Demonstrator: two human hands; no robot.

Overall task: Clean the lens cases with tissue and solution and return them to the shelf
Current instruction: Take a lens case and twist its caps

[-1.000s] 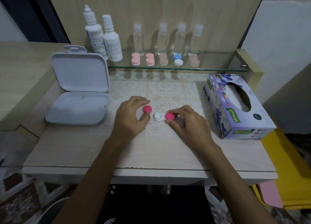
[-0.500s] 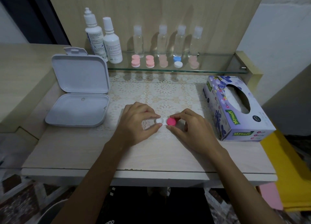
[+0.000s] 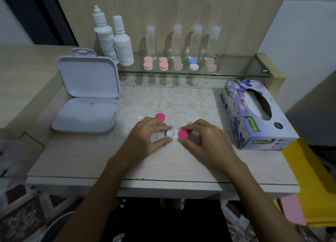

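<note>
Both hands meet at the lens case (image 3: pixel 175 134) near the middle of the counter (image 3: pixel 72 160), on the lace mat (image 3: pixel 181 96). Left hand (image 3: pixel 145 138) pinches the open white cup end btwn thumb and fingers; right hand (image 3: pixel 205 141) pinches the other end, where a bright pink cap (image 3: pixel 183 134) sits on the case. The second pink cap (image 3: pixel 160 117) lies loose on the mat just behind the left hand's knuckles — off the case, partly hidden by them.

Left side of the counter: a white plastic box (image 3: pixel 87 103), lid standing open. Right side: a purple tissue box (image 3: pixel 254 114), tissue showing in the slot.

Glass shelf (image 3: pixel 236 70) at the back holds two white solution bottles (image 3: pixel 113 39) on the left, then four small clear bottles (image 3: pixel 185 39) in a row. In front of those — five more lens cases (image 3: pixel 179 65) (four pale pink, one w/ a blue and a white cap), each set end-on.
</note>
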